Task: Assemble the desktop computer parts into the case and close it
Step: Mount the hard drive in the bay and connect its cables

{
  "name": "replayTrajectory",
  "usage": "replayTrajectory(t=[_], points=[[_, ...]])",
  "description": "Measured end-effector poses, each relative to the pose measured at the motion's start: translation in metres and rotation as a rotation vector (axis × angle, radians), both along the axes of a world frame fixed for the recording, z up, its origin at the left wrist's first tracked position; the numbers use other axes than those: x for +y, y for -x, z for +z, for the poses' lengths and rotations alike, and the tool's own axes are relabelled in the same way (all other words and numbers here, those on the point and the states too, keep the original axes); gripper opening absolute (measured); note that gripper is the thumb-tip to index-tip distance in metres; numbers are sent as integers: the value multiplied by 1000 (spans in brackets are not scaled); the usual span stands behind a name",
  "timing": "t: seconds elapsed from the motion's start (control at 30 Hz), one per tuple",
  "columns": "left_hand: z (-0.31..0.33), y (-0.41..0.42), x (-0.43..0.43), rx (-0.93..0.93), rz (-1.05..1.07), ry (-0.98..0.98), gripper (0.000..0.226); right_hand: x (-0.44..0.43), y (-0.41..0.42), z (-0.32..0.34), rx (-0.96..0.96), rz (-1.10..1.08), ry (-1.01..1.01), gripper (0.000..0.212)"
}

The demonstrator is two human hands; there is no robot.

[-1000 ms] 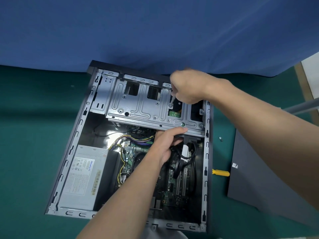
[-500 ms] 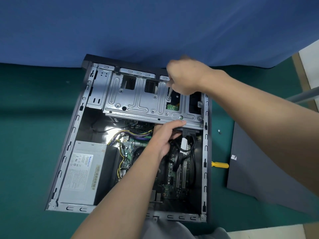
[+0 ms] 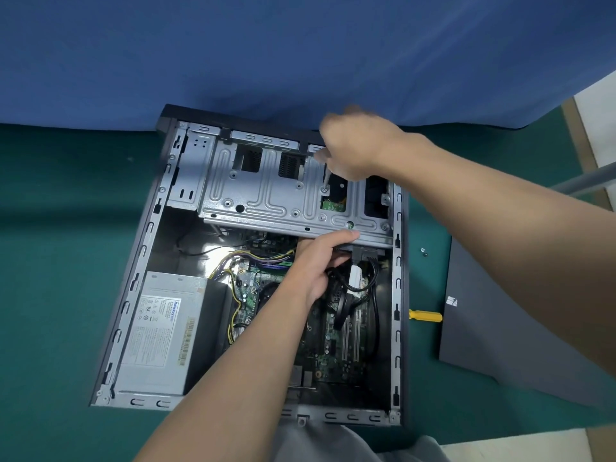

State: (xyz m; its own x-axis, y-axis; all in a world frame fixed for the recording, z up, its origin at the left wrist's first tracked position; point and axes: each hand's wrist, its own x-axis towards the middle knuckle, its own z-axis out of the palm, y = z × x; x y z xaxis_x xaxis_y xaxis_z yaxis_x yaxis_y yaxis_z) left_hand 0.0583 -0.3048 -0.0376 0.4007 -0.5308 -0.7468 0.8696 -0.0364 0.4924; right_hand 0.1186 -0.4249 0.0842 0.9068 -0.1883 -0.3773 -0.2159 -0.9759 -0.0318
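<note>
Steel drive cage (image 3: 266, 198) sits gripped by its near edge in our left hand (image 3: 316, 265) while our right hand (image 3: 356, 148) holds a screwdriver (image 3: 327, 177) upon it.

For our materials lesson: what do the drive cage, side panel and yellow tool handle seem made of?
Drive cage: probably bare sheet steel, dull grey, stamped ribs.
Side panel: flat, matte dark finish, perhaps painted metal.
Yellow tool handle: smooth, bright, likely plastic.

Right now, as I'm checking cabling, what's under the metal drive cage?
Through a cutout in the drive cage, a green circuit board shows; black cables emerge below its near edge. Its plate covers the rest.
</note>
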Motion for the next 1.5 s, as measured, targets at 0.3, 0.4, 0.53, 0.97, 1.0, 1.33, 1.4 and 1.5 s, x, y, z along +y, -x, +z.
replayTrajectory(t=[0.3, 0.4, 0.53, 0.97, 1.0, 1.33, 1.4, 1.5], points=[[0, 0, -1, 3, 16, -17, 12, 4, -2, 9, 68, 68, 38, 29], [0, 0, -1, 8, 14, -15, 12, 4, 0, 6, 3, 13, 92, 36], [-1, 0, 0, 9, 11, -21, 11, 4, -1, 9, 151, 83, 116, 25], [0, 0, -1, 6, 12, -29, 12, 3, -4, 7, 139, 131, 125, 12], [0, 0, -1, 6, 13, -30, 12, 4, -4, 6, 114, 127, 121, 12], [-5, 0, -1, 4, 14, -17, 12, 8, -6, 14, 199, 140, 101, 13], [-5, 0, -1, 2, 9, -11, 13, 9, -4, 13, 119, 125, 102, 15], [-5, 0, -1, 5, 7, -1, 14, 11, -1, 12, 38, 70, 147, 13]])
